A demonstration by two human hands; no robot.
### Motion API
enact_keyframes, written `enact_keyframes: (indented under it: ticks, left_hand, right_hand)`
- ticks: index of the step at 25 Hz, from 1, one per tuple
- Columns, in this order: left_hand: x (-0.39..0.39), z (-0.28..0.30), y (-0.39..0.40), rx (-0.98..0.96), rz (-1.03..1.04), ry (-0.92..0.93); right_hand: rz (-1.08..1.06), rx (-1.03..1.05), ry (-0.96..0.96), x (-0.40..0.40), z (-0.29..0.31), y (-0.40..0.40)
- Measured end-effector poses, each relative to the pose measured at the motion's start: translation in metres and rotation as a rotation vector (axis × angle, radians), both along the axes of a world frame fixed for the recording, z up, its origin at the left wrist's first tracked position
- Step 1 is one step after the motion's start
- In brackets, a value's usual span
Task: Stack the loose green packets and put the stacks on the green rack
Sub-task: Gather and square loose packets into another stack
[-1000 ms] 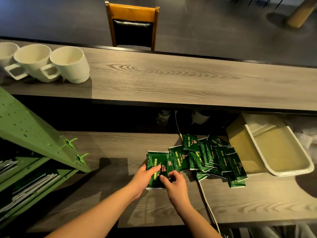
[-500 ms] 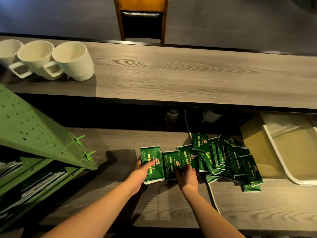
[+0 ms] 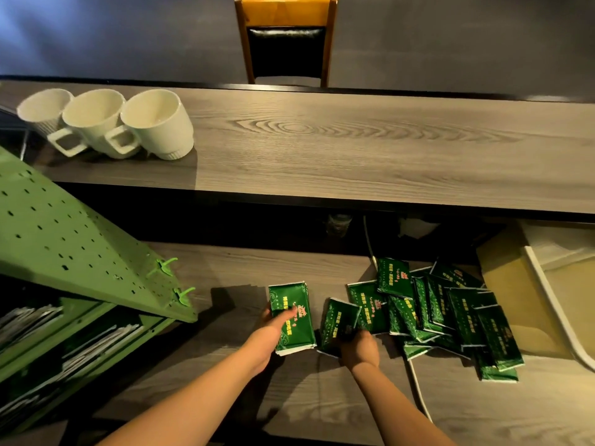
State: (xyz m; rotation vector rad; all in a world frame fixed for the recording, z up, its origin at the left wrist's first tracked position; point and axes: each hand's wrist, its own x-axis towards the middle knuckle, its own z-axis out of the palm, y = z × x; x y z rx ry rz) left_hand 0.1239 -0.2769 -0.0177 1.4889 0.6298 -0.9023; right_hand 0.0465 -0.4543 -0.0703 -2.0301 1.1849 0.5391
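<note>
A small stack of green packets [image 3: 293, 320] is held by the left hand [image 3: 268, 336], with the thumb laid across its top face and the fingers curled under its left edge. Just to the right of that stack, a single tilted green packet [image 3: 338, 322] is gripped at its near end by the right hand [image 3: 360, 349], whose fingers are curled round it. Both are held over the lower wooden counter [image 3: 322, 403]. Further right of the right hand, a loose heap of green packets [image 3: 447, 313] is spread in overlapping layers on the counter, and a white cable [image 3: 418, 387] is seen running under it. Beyond the heap, to the far right, a cream tray [image 3: 553, 304] is placed. Well to the left of the left hand, the green rack [image 3: 64, 239] is seen, with flat pale sachets [image 3: 96, 346] lying on its lower shelves. On the upper counter, beyond the hands, three white mugs [image 3: 106, 123] are set touching in a row.
</note>
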Motion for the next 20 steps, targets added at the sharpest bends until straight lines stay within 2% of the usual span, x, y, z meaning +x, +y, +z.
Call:
enact_keyframes:
  ticks: [2,5,7,9,12,17,20]
  left_hand:
    - [0.0,-0.006,-0.001,-0.033,0.021,0.041]
    - [-0.001,-0.044,0.003,-0.039,0.047,0.081]
    - [-0.002,-0.044,0.002,-0.024,0.014,0.07]
    - [-0.004,-0.021,-0.004,-0.01,-0.032,0.026]
    - [-0.009,0.022,-0.014,0.009,-0.089,-0.048]
    - [-0.02,0.019,-0.021,-0.159,-0.145,-0.099]
    - [-0.027,0.017,-0.025,-0.207,-0.172,-0.121]
  right_hand:
    - [-0.15,0.153,-0.108,-0.006,0.005,-0.004]
    - [-0.609,0.501,-0.349,-0.016,0.026,-0.007]
    - [-0.794,0.605,-0.486,-0.022,0.048,-0.009]
    - [-0.864,0.654,-0.581,-0.028,0.071,-0.009]
    - [-0.723,0.692,-0.672,-0.035,0.098,0.001]
    - [-0.326,0.363,-0.657,-0.036,0.105,0.033]
    - [-0.228,0.219,-0.594,-0.035,0.112,0.049]
